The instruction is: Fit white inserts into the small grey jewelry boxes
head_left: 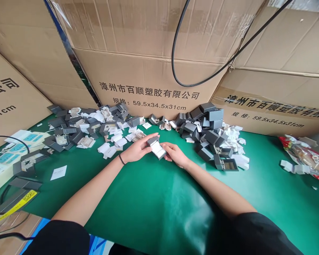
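Between my hands, above the green table (pixel 127 212), is a small dark grey hinged box (pixel 161 154) with its lid up and a white lining showing. My left hand (pixel 136 149) grips the box at its lid side, thumb in front. My right hand (pixel 174 153) pinches its lower right edge; some of those fingers are hidden behind the box. Behind my left hand lies a heap of open grey boxes (pixel 77 136) mixed with white paper inserts (pixel 107 150). Beyond my right hand stands a pile of grey boxes (pixel 211 136), several of them shut.
Large cardboard cartons (pixel 149 71) wall off the table's back. A black cable (pixel 172 56) hangs in front of them. A white power strip (pixel 21 147) and a white card (pixel 59 173) lie left; crumpled white paper (pixel 232 141) and a red plastic packet (pixel 305 156) lie right.
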The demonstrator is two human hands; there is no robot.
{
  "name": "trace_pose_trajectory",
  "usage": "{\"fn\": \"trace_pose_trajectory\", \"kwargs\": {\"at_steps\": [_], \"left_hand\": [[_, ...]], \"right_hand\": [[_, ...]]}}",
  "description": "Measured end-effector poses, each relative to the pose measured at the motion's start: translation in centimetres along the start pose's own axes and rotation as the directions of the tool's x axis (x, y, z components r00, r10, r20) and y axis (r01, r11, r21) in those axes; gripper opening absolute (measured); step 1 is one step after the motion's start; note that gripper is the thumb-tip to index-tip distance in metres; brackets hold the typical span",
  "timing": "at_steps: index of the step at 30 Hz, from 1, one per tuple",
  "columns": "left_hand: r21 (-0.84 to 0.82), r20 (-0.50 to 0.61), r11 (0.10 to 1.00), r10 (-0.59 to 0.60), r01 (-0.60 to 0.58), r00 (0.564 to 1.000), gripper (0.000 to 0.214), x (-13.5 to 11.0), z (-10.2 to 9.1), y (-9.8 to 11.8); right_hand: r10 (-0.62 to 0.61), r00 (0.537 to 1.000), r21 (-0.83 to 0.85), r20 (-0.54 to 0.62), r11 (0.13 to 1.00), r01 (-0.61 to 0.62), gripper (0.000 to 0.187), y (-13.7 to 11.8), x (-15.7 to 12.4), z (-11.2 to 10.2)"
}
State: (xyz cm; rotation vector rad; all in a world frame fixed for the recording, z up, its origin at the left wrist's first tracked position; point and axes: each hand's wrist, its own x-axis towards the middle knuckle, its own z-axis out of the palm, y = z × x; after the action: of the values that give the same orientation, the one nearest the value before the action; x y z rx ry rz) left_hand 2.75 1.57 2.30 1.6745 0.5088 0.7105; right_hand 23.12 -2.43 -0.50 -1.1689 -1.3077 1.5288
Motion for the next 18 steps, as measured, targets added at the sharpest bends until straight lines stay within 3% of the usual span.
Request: {"fn": "trace_pose_trajectory", "kwargs": {"at_steps": [3,5,7,10,13,18], "left_hand": [[-0.050,-0.108,0.999,0.001,-0.006,0.994,0.061,1.4,1.1,0.0],[-0.101,-0.278,0.995,-0.029,0.001,0.960,0.063,2.6,1.8,-0.7],[-0.197,-0.420,0.977,-0.156,0.078,0.894,0.061,3.9,2.3,-1.6],[-0.381,-0.396,0.894,-0.389,0.236,0.832,0.041,5.8,2.8,-2.8],[-0.452,-0.332,0.842,-0.465,0.294,0.821,0.029,6.9,3.2,-3.3],[-0.477,-0.361,0.831,-0.482,0.286,0.799,0.032,7.0,3.4,-3.4]], "right_hand": [[0.063,0.998,0.154,0.012,0.986,-0.064,0.046,-1.0,0.1,-0.4],[0.042,0.995,0.178,-0.088,0.984,-0.026,0.043,-1.3,0.6,-0.6],[0.007,0.970,0.170,-0.244,0.985,0.036,0.038,-1.0,1.3,-0.7],[-0.005,0.888,0.166,-0.459,0.982,0.091,0.034,-0.1,2.5,-0.6],[-0.053,0.827,0.119,-0.559,0.983,0.143,0.033,0.8,2.9,-0.7],[-0.190,0.839,-0.116,-0.509,0.982,0.151,0.032,1.3,2.6,-1.2]]}}
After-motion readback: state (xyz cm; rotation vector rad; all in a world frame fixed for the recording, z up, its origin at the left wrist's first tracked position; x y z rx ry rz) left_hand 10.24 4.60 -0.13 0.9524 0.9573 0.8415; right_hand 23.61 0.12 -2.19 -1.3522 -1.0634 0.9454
